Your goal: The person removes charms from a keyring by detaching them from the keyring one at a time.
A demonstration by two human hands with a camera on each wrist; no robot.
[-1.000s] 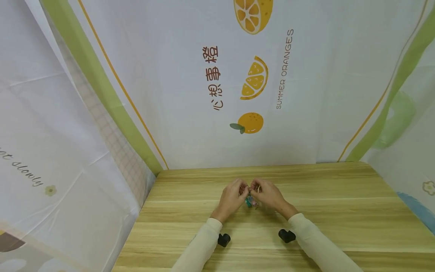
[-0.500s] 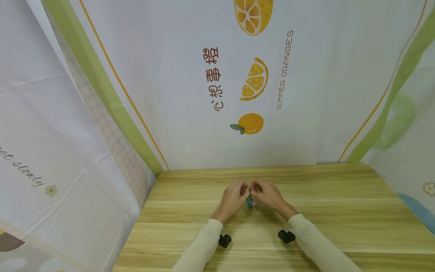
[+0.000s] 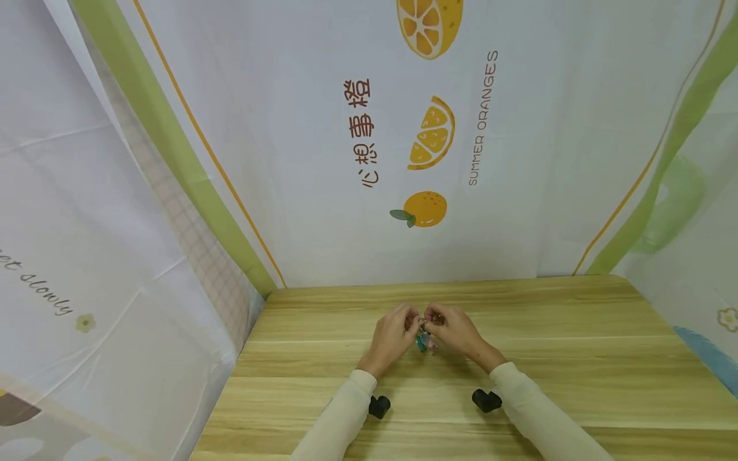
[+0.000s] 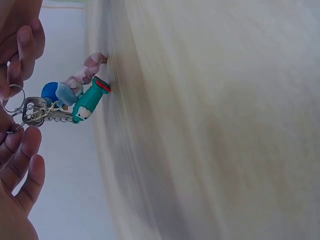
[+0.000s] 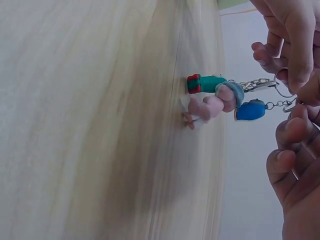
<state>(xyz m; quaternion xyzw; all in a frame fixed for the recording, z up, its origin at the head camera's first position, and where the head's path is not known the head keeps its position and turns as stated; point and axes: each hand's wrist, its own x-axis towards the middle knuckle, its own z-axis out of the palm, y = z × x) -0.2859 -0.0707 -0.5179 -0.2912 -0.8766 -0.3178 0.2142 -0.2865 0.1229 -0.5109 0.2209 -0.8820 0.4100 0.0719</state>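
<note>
My left hand [image 3: 394, 330] and right hand [image 3: 457, 331] meet over the wooden table, fingertips almost touching. Between them they pinch the metal rings [image 4: 21, 104] of a bunch of keychains. Small figure charms dangle from short chains [image 4: 55, 117]: a green one [image 4: 91, 100] with a red end, a pink one [image 5: 210, 106] with a grey-blue hat, and a blue one [image 5: 251, 110]. Their lower ends hang close to the tabletop; whether they touch it I cannot tell. Fingertips partly cover the rings.
The wood-grain table [image 3: 553, 358] runs back to a white cloth [image 3: 323, 243] printed with oranges and lettering. More cloth hangs at the left and right sides. A black piece [image 3: 379, 406] sits by the left wrist, another black piece [image 3: 487, 400] by the right.
Both hands stay in nearly the same place. Their fingertips have shifted slightly, and a little more metal shows between them than half a second ago.
</note>
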